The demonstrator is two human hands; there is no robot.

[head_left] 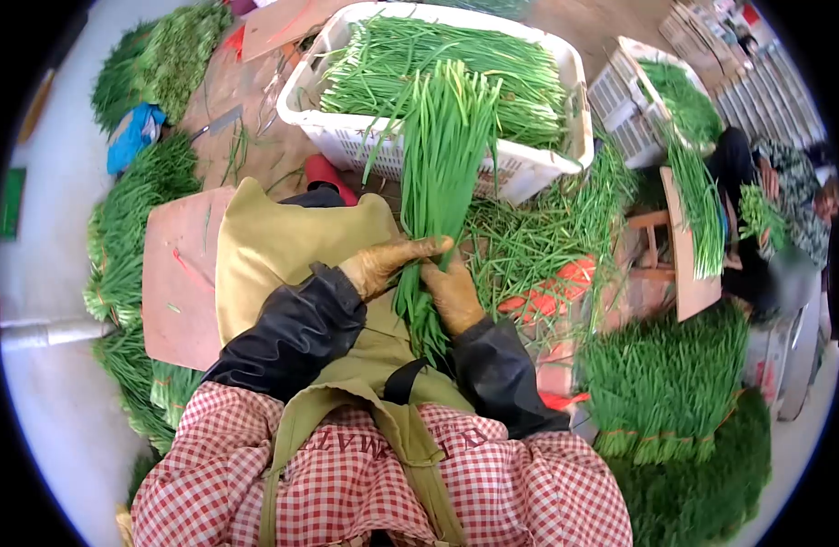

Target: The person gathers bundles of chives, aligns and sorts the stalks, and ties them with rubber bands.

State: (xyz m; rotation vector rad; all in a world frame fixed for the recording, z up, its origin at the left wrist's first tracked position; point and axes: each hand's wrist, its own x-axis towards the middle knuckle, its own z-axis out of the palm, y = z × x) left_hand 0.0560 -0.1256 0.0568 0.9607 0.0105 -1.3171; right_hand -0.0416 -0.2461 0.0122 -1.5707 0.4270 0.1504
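Ana: What do the hands hold?

Ben: One big green bunch. The left hand has its grip closed around it, low down. The right hand touches it too, but some fingers are hidden, so I can't tell how tight that grip is.

Ana: Where is the bunch?

Ben: It goes from the hands up over the near edge of the big white crate. That crate is full of green stalks.

Ana: What's in the way?

Ben: The crate is right in front. Loose stalks lie messy on the floor beside it, partly on a red thing.

Ana: And around?

Ben: A flat board and green piles on the left, with a knife on the floor. Tied bunches stand on the right. Another person sits past the small crate.
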